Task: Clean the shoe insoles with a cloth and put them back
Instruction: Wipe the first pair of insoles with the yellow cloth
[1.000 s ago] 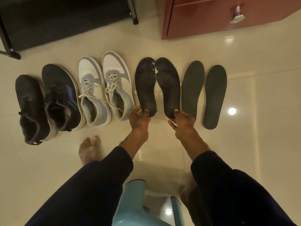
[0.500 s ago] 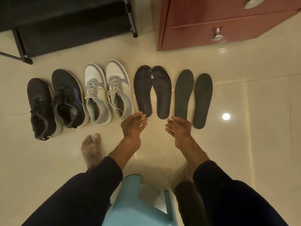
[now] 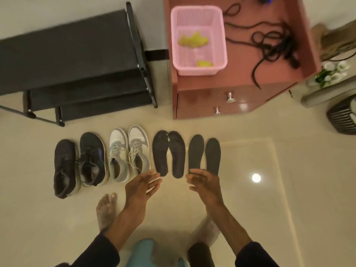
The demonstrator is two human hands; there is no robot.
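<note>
Both hands empty: left hand [image 3: 142, 186] open, fingers straight and spread, over the floor [image 3: 250, 218] just short of the insole heels; right hand [image 3: 205, 183] open, fingers loosely bent, holding nothing, its fingertips overlapping the heel of one smooth insole in view, contact not clear. Four insoles lie flat in a row on the floor, toes away from the person: worn pair [image 3: 160, 153] with toes touching, smooth pair [image 3: 195, 151] just beside it on the right. White shoes [image 3: 118, 155] and black shoes [image 3: 92, 158] stand to the left of them in the same row. No cloth in either hand; the yellow thing [image 3: 192, 40] in the pink basket [image 3: 196, 71] on the cabinet [image 3: 237, 70] looks like the cloth, too blurred to be sure. Likely step: fetch the cloth, cleaning not started. To do it well: take the cloth with one hand, pin each insole at the heel with the other, wipe heel to toe in long strokes, go easy at the ragged toe edges of the worn pair, keep pairs together so each returns to its own shoes, toe in first.
</note>
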